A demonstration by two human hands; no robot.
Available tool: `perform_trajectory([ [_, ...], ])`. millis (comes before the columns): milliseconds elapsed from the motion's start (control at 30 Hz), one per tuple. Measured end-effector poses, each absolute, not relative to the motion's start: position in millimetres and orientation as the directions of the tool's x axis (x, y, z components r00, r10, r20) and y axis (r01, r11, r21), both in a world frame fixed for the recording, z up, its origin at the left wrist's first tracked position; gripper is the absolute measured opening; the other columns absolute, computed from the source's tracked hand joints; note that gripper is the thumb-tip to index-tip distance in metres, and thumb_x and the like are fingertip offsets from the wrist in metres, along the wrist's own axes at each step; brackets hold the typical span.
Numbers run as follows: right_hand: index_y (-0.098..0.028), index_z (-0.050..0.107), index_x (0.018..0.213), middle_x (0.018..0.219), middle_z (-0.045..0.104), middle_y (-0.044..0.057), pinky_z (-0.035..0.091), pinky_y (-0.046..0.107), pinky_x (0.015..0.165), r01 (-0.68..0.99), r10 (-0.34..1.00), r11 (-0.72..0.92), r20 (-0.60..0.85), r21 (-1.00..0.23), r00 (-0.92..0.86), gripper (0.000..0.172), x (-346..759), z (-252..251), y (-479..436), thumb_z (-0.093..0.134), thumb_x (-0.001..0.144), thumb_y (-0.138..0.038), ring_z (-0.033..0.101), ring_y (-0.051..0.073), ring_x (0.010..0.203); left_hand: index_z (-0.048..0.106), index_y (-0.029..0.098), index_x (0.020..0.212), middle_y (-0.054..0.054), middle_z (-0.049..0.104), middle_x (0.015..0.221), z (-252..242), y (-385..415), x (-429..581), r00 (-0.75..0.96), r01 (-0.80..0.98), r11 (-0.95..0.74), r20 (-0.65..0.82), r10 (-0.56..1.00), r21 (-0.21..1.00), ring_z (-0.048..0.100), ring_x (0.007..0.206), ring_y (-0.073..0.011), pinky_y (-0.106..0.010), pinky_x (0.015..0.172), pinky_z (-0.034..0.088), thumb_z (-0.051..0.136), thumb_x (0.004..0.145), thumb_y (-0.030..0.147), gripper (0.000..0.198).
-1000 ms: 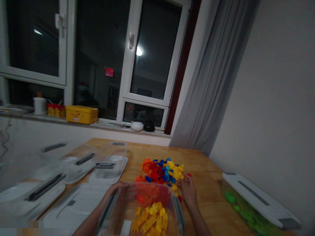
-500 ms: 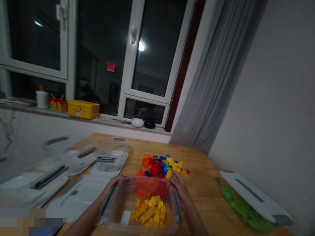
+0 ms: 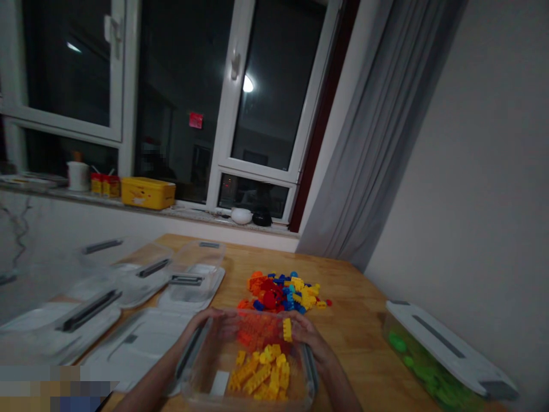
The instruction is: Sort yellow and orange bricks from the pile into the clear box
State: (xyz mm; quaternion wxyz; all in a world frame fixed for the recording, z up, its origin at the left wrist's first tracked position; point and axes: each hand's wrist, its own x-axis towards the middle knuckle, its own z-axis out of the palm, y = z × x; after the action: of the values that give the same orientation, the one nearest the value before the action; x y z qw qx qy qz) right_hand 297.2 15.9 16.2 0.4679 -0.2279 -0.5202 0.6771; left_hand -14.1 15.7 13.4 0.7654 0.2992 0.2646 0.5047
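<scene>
A clear plastic box (image 3: 197, 389) with grey side clips stands before me, tilted toward me, with several yellow building blocks (image 3: 261, 372) in its bottom. My left hand (image 3: 214, 323) grips the box by its far left corner, fingers seen through the clear wall. Over the far right rim, my right hand (image 3: 302, 332) holds one yellow building block (image 3: 287, 330) between its fingers. Just beyond the box lies a heap of mixed blocks (image 3: 278, 292) in red, orange, blue and yellow; its near part shows through the box wall.
On the left lie several white lids (image 3: 137, 343) and open clear boxes (image 3: 193, 260). A lidded box of green blocks (image 3: 446, 355) stands at the right by the wall. A yellow box (image 3: 148, 193) sits on the windowsill.
My right hand has brought a yellow block from the heap back toward me, over the box's far right rim. My left hand stays on the box.
</scene>
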Motion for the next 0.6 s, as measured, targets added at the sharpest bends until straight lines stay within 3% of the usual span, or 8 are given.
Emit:
perform_trajectory([
  [233,-0.026,0.076,0.104,0.110,0.078,0.004,0.054,0.038,0.095,-0.271,0.894,0.059,0.172,-0.961,-0.413,0.040,301.1,14.0,17.7,0.089,0.068,-0.039,0.072,0.026,0.104,0.082,0.009,0.096,-0.015,0.087,0.097,10.5,15.5,-16.0,0.354,-0.583,0.293,-0.087,0.931,0.758,0.080,0.096,-0.0334,-0.041,0.097,0.058,0.063,0.081,0.023,0.028],
  [433,-0.025,0.073,0.108,0.109,0.078,0.007,0.058,0.042,0.087,0.044,0.975,0.217,0.219,-0.975,0.030,0.051,321.6,-12.1,56.9,0.070,0.076,-0.065,0.074,0.029,0.099,0.082,0.009,0.090,-0.017,0.086,0.095,5.7,18.3,-16.8,0.327,-0.611,0.287,-0.095,0.940,0.738,0.079,0.103,-0.0366,-0.044,0.099,0.058,0.066,0.078,0.022,0.024],
  [500,-0.023,0.071,0.103,0.112,0.076,0.011,0.055,0.045,0.096,0.164,0.946,0.227,0.257,-0.960,0.196,0.056,339.1,-20.2,71.0,0.066,0.073,-0.069,0.069,0.032,0.111,0.082,0.010,0.088,-0.017,0.086,0.097,5.8,18.8,-17.0,0.322,-0.606,0.300,-0.118,0.939,0.737,0.078,0.106,-0.0364,-0.044,0.100,0.057,0.067,0.077,0.021,0.021],
  [600,-0.020,0.071,0.101,0.123,0.072,0.019,0.039,0.053,0.115,0.376,0.874,0.184,0.326,-0.908,0.359,0.058,366.9,-32.3,83.9,0.072,0.063,-0.064,0.056,0.041,0.131,0.082,0.012,0.092,-0.015,0.086,0.100,9.1,17.4,-16.3,0.327,-0.618,0.311,-0.123,0.937,0.722,0.077,0.109,-0.0363,-0.045,0.103,0.056,0.066,0.076,0.019,0.023],
])
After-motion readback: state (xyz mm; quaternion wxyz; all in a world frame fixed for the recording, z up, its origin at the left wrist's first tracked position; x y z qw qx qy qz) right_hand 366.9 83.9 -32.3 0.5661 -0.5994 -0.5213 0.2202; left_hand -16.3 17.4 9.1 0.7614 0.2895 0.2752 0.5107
